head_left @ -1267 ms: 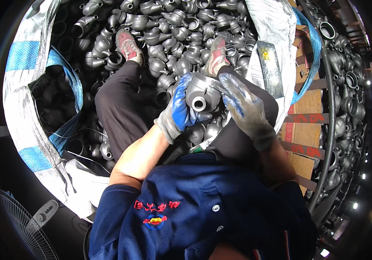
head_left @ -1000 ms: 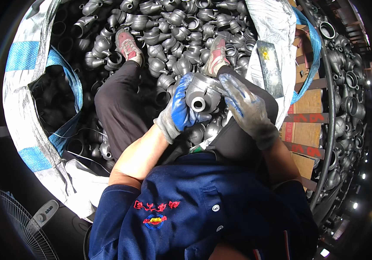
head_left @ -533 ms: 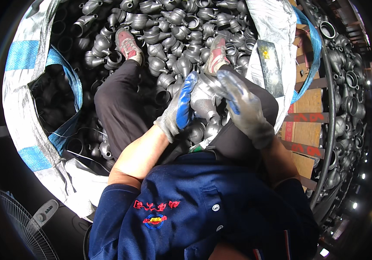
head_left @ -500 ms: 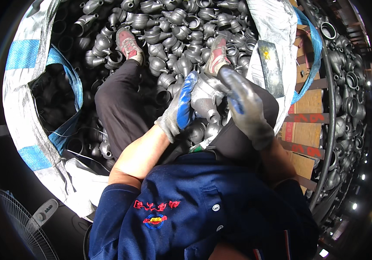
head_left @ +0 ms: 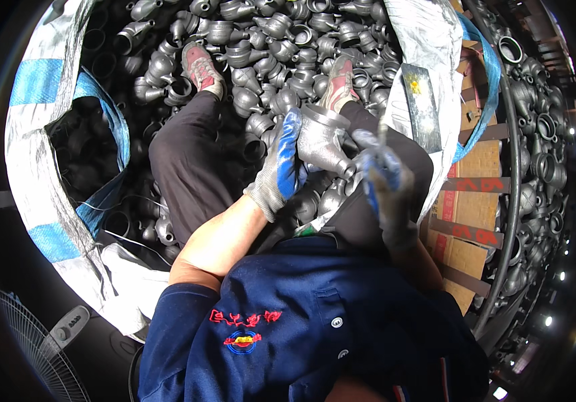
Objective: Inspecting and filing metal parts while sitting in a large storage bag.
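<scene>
My left hand [head_left: 281,157], in a grey glove with blue coating, is closed round the left side of a grey cast-metal fitting [head_left: 321,137]. The fitting has a wide round collar at its far end and tapers to a narrow spout pointing near and right. Just right of that spout is my right hand [head_left: 387,181], gloved alike and blurred by motion. Its fingers are curled round a thin, pale stick-like thing [head_left: 383,127] that stands up from them; its kind is too smeared to tell. Both hands are above my lap.
Many similar castings [head_left: 281,50] lie heaped around my shoes. A white woven bulk bag [head_left: 23,144] with blue bands surrounds the heap. At right are cardboard [head_left: 479,161], a dark metal rail [head_left: 514,167] and another pile of castings [head_left: 536,134]. A fan [head_left: 36,348] stands lower left.
The fitting has turned in my left hand, so its spout swings rightward and its collar shows more. My right hand has drawn nearer to me, its fingers now curled round the thin thing.
</scene>
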A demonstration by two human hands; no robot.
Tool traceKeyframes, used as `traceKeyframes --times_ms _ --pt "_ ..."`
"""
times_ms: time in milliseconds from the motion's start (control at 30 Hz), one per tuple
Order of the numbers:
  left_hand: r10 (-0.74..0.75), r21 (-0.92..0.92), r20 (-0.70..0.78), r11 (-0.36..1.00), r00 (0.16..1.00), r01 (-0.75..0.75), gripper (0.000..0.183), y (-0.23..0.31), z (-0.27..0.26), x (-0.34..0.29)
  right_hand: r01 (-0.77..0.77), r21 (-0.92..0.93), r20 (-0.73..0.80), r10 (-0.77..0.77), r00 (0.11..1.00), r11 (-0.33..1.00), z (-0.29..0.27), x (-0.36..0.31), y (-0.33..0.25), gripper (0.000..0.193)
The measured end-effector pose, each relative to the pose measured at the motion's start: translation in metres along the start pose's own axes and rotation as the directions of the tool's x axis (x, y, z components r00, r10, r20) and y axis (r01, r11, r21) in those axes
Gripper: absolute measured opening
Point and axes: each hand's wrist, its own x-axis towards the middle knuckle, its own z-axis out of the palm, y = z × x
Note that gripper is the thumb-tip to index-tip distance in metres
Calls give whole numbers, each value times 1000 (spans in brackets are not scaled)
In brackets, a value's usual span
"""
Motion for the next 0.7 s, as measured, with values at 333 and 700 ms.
traceKeyframes --times_ms 333,700 --pt "134 737 -100 676 986 -17 49 13 -22 9 308 -368 50 -312 949 878 -8 38 -1 32" --pt "-93 742 -60 661 994 107 31 5 6 -5 560 -581 442 -349 826 590 -29 45 6 32"
